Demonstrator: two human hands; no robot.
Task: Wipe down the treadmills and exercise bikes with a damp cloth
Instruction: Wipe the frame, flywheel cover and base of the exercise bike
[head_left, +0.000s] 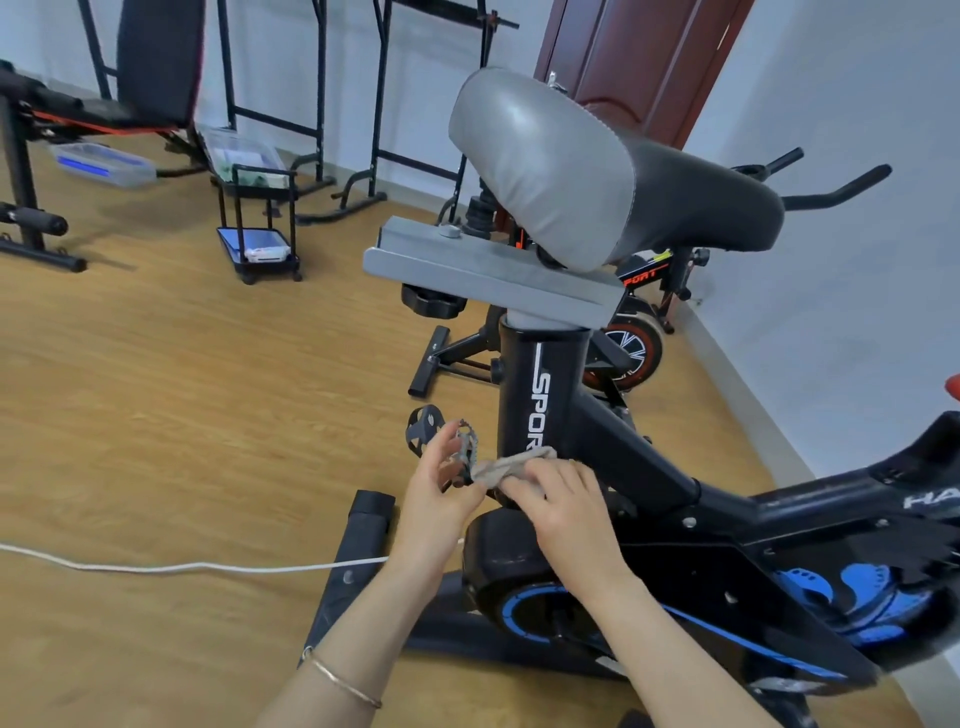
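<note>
A black and blue exercise bike (644, 467) with a grey and black saddle (597, 176) stands close in front of me. Its left pedal (441, 439) sticks out at the foot of the seat post. My left hand (441, 488) holds that pedal from below, fingers curled round it. My right hand (561, 499) presses a beige cloth (506, 467) against the crank, just right of the pedal. Part of the cloth is hidden under my right fingers.
A second bike (628, 338) with a red wheel stands behind, by the white wall. A white cable (171, 566) crosses the wooden floor to the left. A small black cart (260, 228), a weight bench (78, 114) and black racks (363, 104) line the back.
</note>
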